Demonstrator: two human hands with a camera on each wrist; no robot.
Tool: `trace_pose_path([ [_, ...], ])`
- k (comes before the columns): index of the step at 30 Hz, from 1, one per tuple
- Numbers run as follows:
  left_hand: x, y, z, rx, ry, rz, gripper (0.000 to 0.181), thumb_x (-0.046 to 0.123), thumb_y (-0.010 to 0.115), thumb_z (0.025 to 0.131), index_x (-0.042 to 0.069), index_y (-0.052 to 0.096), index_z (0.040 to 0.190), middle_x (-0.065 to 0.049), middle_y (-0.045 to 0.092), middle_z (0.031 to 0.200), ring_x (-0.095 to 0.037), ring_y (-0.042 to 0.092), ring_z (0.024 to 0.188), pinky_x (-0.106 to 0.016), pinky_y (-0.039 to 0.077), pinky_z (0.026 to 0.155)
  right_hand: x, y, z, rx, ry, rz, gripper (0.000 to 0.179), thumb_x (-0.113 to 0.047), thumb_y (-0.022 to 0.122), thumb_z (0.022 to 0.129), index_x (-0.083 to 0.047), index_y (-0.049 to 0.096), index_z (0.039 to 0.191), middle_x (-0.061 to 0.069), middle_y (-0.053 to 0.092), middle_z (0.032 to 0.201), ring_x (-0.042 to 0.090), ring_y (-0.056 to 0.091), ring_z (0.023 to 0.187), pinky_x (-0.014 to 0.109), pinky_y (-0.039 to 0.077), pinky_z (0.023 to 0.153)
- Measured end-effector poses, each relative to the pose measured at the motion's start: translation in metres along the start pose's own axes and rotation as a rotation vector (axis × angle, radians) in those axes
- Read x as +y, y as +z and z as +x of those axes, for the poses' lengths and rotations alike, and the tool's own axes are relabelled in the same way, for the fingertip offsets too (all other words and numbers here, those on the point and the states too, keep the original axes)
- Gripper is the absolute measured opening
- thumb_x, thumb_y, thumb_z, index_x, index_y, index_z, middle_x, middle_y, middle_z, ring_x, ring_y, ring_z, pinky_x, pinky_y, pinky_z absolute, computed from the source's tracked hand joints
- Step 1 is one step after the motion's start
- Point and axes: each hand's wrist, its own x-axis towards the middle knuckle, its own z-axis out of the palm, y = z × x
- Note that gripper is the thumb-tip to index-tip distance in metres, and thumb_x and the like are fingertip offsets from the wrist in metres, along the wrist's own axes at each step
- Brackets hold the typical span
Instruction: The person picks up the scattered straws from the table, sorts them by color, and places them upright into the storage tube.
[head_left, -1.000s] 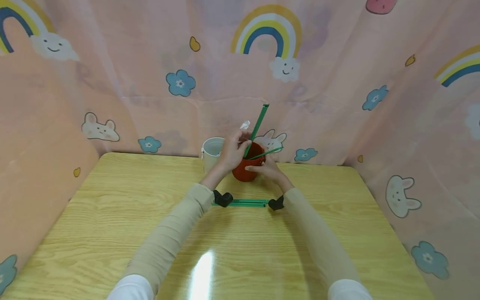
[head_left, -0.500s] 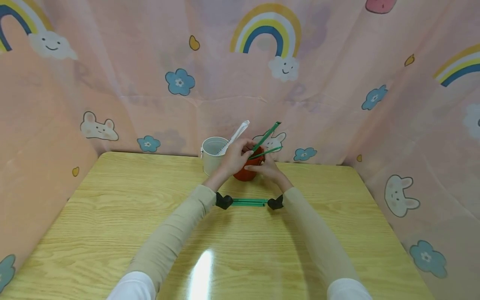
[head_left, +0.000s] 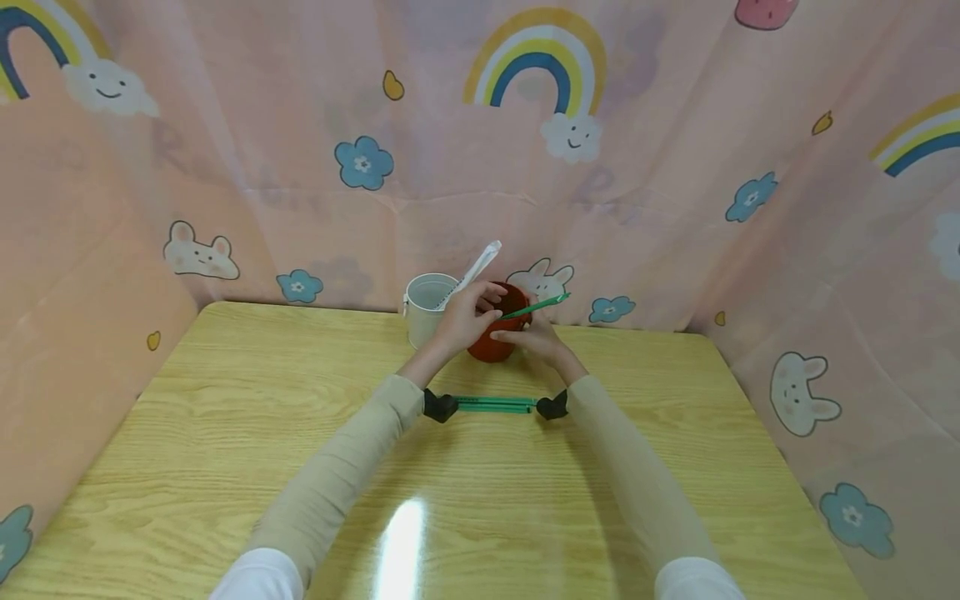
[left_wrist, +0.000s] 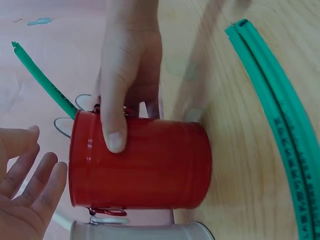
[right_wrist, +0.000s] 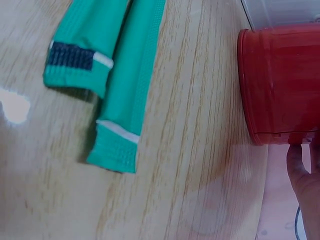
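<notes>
A small red metal bucket (head_left: 489, 347) stands near the back of the table. My right hand (head_left: 538, 336) grips its right side, the thumb lying along the wall in the left wrist view. Over the bucket's left rim is my left hand (head_left: 465, 321); its fingers (left_wrist: 42, 185) are spread and hold nothing in the left wrist view. One slim green wrapped stick (head_left: 546, 305) leans out of the bucket to the right. What else lies inside is hidden in the head view. Several matching green wrapped sticks (head_left: 495, 406) lie side by side on the table in front.
Just left of the red bucket stands a white bucket (head_left: 418, 327), with a slim white wrapped stick (head_left: 480, 262) leaning out of it. Black wrist-camera mounts (head_left: 440, 406) sit under both forearms. A pink printed curtain (head_left: 300, 208) hangs behind the wooden table (head_left: 247, 392).
The left hand has lowered a second green wrapped stick into the red bucket and let it go; that stick no longer shows above the rim. The right hand has kept its grip.
</notes>
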Motion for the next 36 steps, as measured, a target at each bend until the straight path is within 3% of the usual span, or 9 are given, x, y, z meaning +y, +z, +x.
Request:
trace_pose_path([
  [7,-0.013,-0.004,-0.013,-0.027,0.007,-0.027,0.031,-0.002,0.064,0.089,-0.002,0.059,0.120,-0.023,0.064,0.115,-0.031,0.064,0.097,-0.037,0.055,0.089,0.009,0.001,0.004,-0.013,-0.049,0.000,0.087,-0.011,0.076,0.082,-0.012,0.020,0.149,0.015,0.035,0.148,0.033,0.034,0.134,0.055,0.036,0.109],
  [15,-0.026,-0.008,-0.029,-0.108,-0.050,-0.022,0.034,0.009,0.064,0.092,-0.001,0.058,0.123,-0.018,0.067,0.111,-0.028,0.064,0.099,-0.036,0.054,0.090,-0.017,0.002,-0.011,-0.013,-0.002,0.014,0.083,-0.008,0.075,0.082,-0.008,0.022,0.147,0.015,0.033,0.149,0.034,0.032,0.135,0.054,0.036,0.110],
  [19,-0.032,-0.009,-0.037,-0.138,-0.085,-0.023,0.035,0.010,0.064,0.092,-0.001,0.058,0.124,-0.018,0.067,0.111,-0.029,0.064,0.099,-0.036,0.054,0.088,-0.020,0.002,-0.013,-0.009,0.007,-0.009,0.086,-0.007,0.074,0.082,-0.006,0.020,0.148,0.017,0.031,0.151,0.036,0.031,0.137,0.056,0.034,0.111],
  [28,-0.044,-0.013,-0.053,-0.204,-0.121,-0.040,0.036,0.008,0.062,0.092,-0.005,0.057,0.126,-0.020,0.067,0.111,-0.029,0.062,0.097,-0.036,0.053,0.087,-0.003,0.003,-0.004,-0.004,-0.007,-0.019,0.086,-0.007,0.074,0.082,-0.009,0.020,0.149,0.015,0.032,0.151,0.034,0.030,0.137,0.054,0.032,0.113],
  [36,-0.049,-0.013,-0.065,-0.317,-0.140,-0.026,0.040,0.008,0.064,0.091,-0.007,0.056,0.127,-0.020,0.068,0.107,-0.029,0.065,0.096,-0.033,0.054,0.085,0.006,0.003,0.002,0.030,-0.025,-0.049,0.084,-0.012,0.077,0.081,-0.014,0.024,0.147,0.009,0.037,0.148,0.030,0.035,0.133,0.054,0.035,0.110],
])
